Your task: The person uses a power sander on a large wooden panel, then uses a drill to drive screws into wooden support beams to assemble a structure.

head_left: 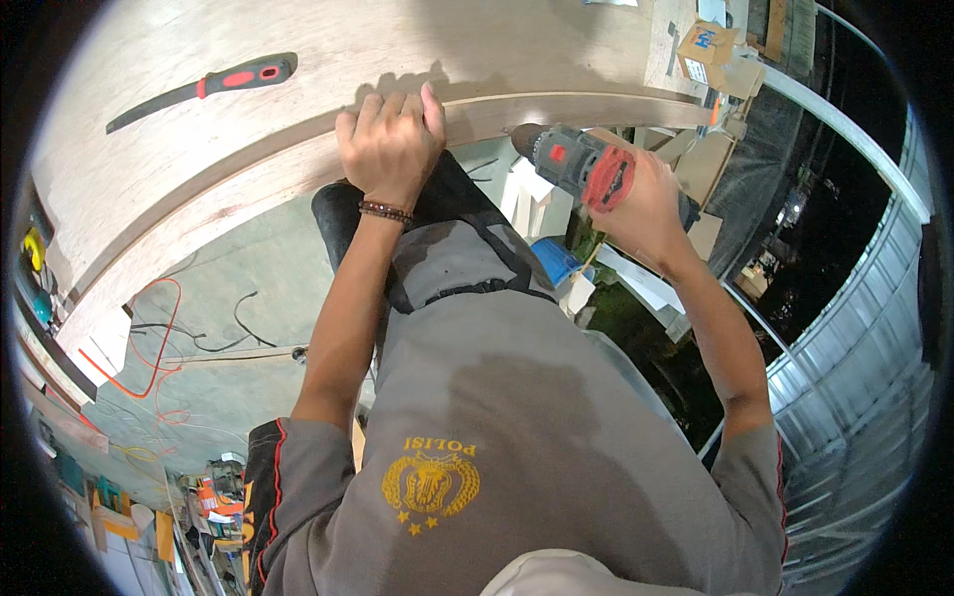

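Note:
My right hand [641, 204] is closed around the grip of a grey and red cordless drill [576, 164]. The drill's chuck points left, its tip close to a long pale wooden strip [566, 111] along the edge of the plywood tabletop [328, 50]; whether it touches the wood I cannot tell. My left hand [391, 144], with a beaded bracelet at the wrist, is wrapped over this strip to the left of the drill. Farther left on the tabletop lies a hand saw [214, 87] with a dark blade and a black and red handle.
A small cardboard box [708, 50] stands at the far right corner. Below the table, a blue container [556, 260] and offcuts are on the right. An orange cable [164, 348] and black wires lie on the floor at left. Tools and clutter [219, 497] fill the lower left.

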Demonstrator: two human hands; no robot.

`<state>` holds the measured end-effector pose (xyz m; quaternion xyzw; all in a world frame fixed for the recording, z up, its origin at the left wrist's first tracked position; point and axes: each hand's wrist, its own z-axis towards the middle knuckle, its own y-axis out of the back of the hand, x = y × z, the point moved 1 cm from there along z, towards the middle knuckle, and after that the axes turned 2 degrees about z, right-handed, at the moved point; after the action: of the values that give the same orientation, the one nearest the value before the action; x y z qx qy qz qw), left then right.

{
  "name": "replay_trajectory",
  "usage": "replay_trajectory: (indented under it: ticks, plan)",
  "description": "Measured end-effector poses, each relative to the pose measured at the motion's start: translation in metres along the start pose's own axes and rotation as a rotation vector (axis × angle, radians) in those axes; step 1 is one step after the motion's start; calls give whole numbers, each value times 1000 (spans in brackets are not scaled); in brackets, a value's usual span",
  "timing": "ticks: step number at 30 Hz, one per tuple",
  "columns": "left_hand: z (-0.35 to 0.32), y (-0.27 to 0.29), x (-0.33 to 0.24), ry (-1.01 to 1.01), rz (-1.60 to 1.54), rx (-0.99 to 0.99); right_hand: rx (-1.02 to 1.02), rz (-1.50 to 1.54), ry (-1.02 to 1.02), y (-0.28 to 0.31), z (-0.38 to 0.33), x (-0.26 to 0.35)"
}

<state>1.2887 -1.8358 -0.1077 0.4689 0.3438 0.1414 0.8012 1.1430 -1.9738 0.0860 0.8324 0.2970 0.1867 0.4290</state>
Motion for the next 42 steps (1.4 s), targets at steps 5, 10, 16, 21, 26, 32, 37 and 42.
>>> replay_trajectory:
  ticks: [5,10,16,21,26,32,37,42]
  plan:
    - [1,7,-4,36,12,198,65,20,5,0,6,-3]
    - [25,8,-15,30,-156,268,98,113,38,3,4,-18]
    - [98,-87,-98,-187,-509,419,27,177,88,11,-6,-28]
    - [127,-160,-162,-171,-303,413,-48,331,74,19,-30,-46]
    - [123,-241,-161,-77,-252,395,-127,420,26,-4,-55,-63]
    - [114,-235,-181,-71,-210,420,-67,652,-172,-30,-99,-83]
    - [101,-59,-107,253,-900,183,-142,674,-45,-61,-103,-93]
    - [10,51,7,872,-1581,310,-16,831,488,-20,-50,-7]
